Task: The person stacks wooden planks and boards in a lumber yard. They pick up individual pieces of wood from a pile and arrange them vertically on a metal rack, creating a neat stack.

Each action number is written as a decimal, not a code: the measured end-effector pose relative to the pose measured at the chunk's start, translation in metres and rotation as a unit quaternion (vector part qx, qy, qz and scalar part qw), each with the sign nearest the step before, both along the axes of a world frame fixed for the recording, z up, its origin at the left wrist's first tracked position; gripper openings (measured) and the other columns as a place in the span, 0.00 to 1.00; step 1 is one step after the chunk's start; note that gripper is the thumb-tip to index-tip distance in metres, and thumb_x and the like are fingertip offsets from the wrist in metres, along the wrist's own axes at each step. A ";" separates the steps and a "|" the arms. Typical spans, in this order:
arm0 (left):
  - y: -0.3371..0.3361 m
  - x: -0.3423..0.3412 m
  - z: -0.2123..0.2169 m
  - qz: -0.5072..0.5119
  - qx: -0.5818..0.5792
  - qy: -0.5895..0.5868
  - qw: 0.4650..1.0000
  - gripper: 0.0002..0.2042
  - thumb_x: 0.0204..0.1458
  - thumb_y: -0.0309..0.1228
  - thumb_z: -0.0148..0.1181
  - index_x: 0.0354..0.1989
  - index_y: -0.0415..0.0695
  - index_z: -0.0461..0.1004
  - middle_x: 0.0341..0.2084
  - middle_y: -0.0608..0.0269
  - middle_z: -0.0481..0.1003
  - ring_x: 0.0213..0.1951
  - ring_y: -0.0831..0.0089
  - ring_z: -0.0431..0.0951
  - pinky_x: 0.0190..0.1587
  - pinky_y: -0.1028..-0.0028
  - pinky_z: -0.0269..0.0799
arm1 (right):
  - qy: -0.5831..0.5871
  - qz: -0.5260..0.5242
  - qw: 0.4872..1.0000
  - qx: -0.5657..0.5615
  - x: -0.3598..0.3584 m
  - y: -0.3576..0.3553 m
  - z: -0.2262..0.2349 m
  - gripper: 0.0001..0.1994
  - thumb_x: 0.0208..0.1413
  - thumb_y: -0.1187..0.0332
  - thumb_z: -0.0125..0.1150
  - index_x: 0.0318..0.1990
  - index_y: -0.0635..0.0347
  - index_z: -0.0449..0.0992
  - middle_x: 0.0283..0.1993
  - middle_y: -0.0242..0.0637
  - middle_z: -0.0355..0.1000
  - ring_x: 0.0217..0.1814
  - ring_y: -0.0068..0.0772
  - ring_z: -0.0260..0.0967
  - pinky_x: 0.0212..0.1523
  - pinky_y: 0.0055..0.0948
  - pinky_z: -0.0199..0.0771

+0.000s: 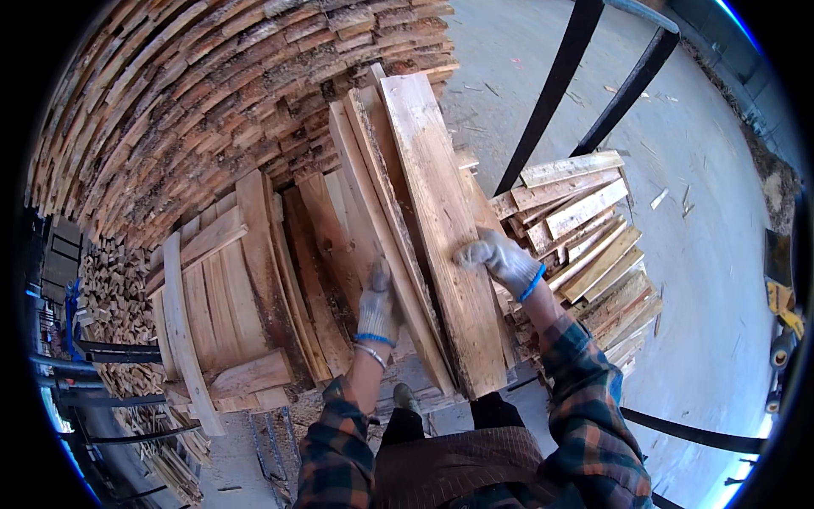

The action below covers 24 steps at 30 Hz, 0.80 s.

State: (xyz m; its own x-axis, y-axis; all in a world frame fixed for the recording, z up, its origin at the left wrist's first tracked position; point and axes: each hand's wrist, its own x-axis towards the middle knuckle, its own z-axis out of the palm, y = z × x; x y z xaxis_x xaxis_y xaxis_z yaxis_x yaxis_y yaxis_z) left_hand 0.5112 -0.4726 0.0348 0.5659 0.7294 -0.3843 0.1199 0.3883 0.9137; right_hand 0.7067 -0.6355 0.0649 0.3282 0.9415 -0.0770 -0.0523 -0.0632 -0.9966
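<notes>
My hands hold a bundle of rough-sawn boards [441, 229], stood on edge and tilted against one another, their far ends pointing toward the large stack of bark-edged slabs [212, 102]. The bundle rests on the lower pile of short planks [246, 297], at that pile's right edge. My right hand [500, 259], in a grey work glove, is closed over the top face of the widest board, fingers curled over its right edge. My left hand [377, 310], also gloved, presses flat against the left side of the bundle near its near end; I cannot tell whether its fingers wrap under.

Right of the bundle lies a second pile of lighter planks [585, 246], just beside my right forearm. Two dark metal bars [585, 93] slant across the concrete floor [704, 195] beyond it.

Risk assessment: the boards are loose and only pinched together, so the outer one could slide off sideways. The near ends overhang my boot [405, 397], so a slipped board would likely fall there. Rough edges may snag the gloves.
</notes>
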 end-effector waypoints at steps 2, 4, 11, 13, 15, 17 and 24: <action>-0.004 0.036 -0.030 -0.065 0.160 0.166 0.971 0.40 0.56 0.65 0.47 0.64 0.40 0.63 0.40 0.44 0.77 0.44 0.60 0.77 0.47 0.65 0.71 | -0.125 -0.002 0.978 -0.169 0.040 0.002 -0.029 0.40 0.48 0.32 0.56 0.47 0.67 0.79 0.49 0.48 0.77 0.49 0.42 0.74 0.53 0.32 0.70; -0.023 0.068 -0.020 -0.110 0.179 0.293 0.933 0.44 0.52 0.64 0.53 0.64 0.36 0.61 0.46 0.38 0.74 0.51 0.52 0.74 0.50 0.61 0.70 | -0.152 -0.051 0.951 -0.263 0.063 -0.005 -0.025 0.37 0.45 0.40 0.63 0.51 0.68 0.76 0.47 0.50 0.77 0.50 0.43 0.74 0.51 0.31 0.69; -0.018 0.078 -0.058 -0.111 0.198 0.168 0.959 0.45 0.50 0.50 0.66 0.67 0.31 0.52 0.56 0.35 0.69 0.59 0.50 0.70 0.57 0.63 0.69 | -0.056 -0.147 0.973 -0.171 0.102 -0.049 -0.068 0.39 0.47 0.50 0.68 0.63 0.67 0.67 0.48 0.52 0.77 0.55 0.40 0.72 0.57 0.34 0.68; 0.019 0.042 -0.086 -0.050 0.019 0.079 0.995 0.42 0.51 0.41 0.67 0.68 0.31 0.51 0.57 0.39 0.69 0.58 0.53 0.71 0.58 0.66 0.68 | 0.033 -0.127 0.979 -0.159 0.131 -0.057 -0.095 0.41 0.49 0.55 0.68 0.68 0.66 0.60 0.48 0.47 0.77 0.48 0.37 0.75 0.49 0.30 0.73; 0.029 0.012 -0.102 0.014 -0.079 0.039 0.996 0.41 0.50 0.33 0.68 0.69 0.32 0.51 0.58 0.43 0.69 0.58 0.56 0.71 0.60 0.69 0.66 | -0.062 -0.131 0.943 -0.301 0.124 -0.037 -0.092 0.42 0.51 0.55 0.67 0.70 0.65 0.56 0.48 0.46 0.77 0.44 0.33 0.76 0.43 0.27 0.75; 0.025 0.013 -0.101 0.051 -0.090 0.023 0.994 0.41 0.48 0.27 0.70 0.69 0.32 0.52 0.57 0.47 0.70 0.57 0.59 0.71 0.62 0.72 0.64 | 0.003 -0.284 0.941 -0.185 0.109 -0.031 -0.081 0.43 0.53 0.50 0.65 0.70 0.64 0.54 0.45 0.46 0.77 0.36 0.28 0.75 0.33 0.30 0.76; 0.019 0.043 -0.093 0.072 -0.089 0.018 0.993 0.35 0.53 0.21 0.60 0.69 0.32 0.52 0.47 0.47 0.76 0.46 0.60 0.79 0.52 0.68 0.76 | -0.357 -0.144 0.812 -0.438 0.046 0.024 -0.010 0.64 0.38 0.37 0.72 0.74 0.50 0.32 0.60 0.57 0.63 0.62 0.58 0.64 0.58 0.50 0.69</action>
